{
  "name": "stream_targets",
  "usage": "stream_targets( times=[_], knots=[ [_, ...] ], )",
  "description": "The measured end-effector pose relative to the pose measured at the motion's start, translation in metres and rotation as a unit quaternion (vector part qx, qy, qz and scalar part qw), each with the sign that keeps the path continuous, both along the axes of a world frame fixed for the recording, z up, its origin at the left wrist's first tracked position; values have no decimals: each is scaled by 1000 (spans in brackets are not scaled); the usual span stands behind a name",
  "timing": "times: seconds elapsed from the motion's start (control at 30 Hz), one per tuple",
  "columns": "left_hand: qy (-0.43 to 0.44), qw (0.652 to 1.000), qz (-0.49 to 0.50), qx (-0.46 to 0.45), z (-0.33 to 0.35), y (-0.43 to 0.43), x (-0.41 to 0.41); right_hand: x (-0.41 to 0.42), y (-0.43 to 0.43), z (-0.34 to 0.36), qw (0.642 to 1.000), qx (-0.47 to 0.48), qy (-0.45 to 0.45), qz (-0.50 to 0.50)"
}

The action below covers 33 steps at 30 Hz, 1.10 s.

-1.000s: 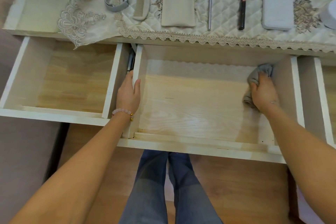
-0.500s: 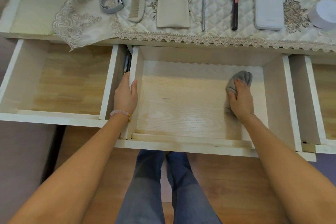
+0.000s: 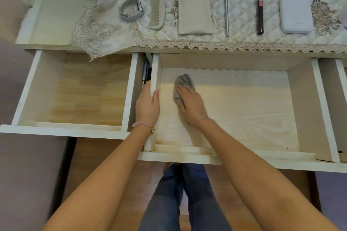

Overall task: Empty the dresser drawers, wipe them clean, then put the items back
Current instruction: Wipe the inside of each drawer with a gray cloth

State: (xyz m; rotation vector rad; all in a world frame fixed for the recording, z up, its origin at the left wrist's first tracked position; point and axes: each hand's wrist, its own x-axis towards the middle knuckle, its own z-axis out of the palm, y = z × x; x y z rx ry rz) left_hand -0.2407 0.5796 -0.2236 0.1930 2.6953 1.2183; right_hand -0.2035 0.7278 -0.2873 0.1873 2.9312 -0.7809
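Head camera shows the left hand (image 3: 147, 106) grasping the side wall of the middle drawer (image 3: 244, 110), thumb inside. Just beside it, the right hand (image 3: 189, 105) presses a gray cloth (image 3: 183, 84) onto the drawer bottom with flat fingers. Past both hands, a comb (image 3: 156, 13) and a pouch (image 3: 194, 8) lie on the worktop (image 3: 54, 18).

No legible txt anywhere.
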Motion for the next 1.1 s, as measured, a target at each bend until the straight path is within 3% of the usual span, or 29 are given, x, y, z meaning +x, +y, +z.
stream_targets(
  times=[0.17,0.57,1.1],
  knots=[
    [9,1000,-6,4,-5,-2,-3,-9,-48,4,1000,-18,-4,19],
    [-12,999,-13,31,-15,-6,-8,37,-20,15,997,-24,-10,76],
    [-8,999,-23,-43,-4,-3,-1,133,148,20,985,-28,-65,-159]
  ],
)
